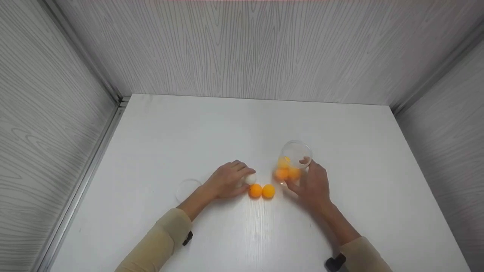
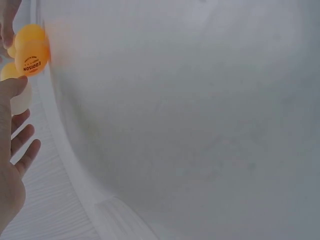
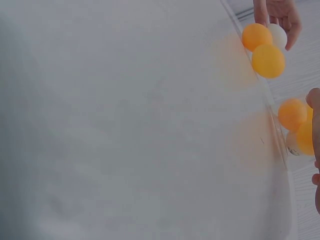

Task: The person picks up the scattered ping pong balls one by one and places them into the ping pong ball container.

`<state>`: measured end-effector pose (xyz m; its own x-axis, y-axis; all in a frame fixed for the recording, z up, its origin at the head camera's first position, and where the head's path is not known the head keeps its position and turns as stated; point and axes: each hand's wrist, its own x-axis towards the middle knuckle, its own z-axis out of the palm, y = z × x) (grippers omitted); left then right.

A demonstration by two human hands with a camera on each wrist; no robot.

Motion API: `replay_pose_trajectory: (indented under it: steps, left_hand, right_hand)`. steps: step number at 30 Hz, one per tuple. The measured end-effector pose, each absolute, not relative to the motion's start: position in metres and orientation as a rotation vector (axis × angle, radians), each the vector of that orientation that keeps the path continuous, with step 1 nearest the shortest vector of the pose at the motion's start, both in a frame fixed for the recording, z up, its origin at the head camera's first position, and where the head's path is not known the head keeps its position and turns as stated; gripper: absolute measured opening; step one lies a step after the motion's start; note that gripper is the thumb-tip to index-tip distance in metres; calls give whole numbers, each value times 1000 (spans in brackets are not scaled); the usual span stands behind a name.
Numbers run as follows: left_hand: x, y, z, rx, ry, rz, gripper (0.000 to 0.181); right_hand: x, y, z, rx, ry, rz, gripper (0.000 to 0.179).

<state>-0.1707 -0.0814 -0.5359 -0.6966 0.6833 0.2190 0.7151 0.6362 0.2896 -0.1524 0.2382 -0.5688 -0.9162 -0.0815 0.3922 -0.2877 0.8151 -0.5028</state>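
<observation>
My left hand (image 1: pixel 228 180) pinches a white ping-pong ball (image 1: pixel 250 179) between thumb and fingers, low over the table. Right beside that ball lie two orange ping-pong balls (image 1: pixel 268 191), side by side; the left wrist view shows black lettering on an orange ball (image 2: pixel 32 59). With thumb and fingers round its side, my right hand (image 1: pixel 315 187) grips a clear plastic cup (image 1: pixel 297 142), its round mouth upward. Several orange balls (image 1: pixel 281 174) show through its wall. At the right edge of the right wrist view, part of my right hand (image 3: pixel 316 135) covers some of these balls.
A clear round plastic piece (image 1: pixel 187 189) lies on the white table (image 1: pixel 204 128), partly behind my left forearm. Grey wood-grain panels (image 1: pixel 238 49) stand along the back and both sides of the table.
</observation>
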Motion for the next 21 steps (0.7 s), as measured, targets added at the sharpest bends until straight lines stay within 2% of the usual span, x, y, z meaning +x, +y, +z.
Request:
replay_pose_trajectory:
  steps: [21]
  left_hand:
    - [-176, -79, -523, -1198, -2682, -504, 41]
  right_hand:
    - [-156, 238, -569, 366, -2556, 686, 80]
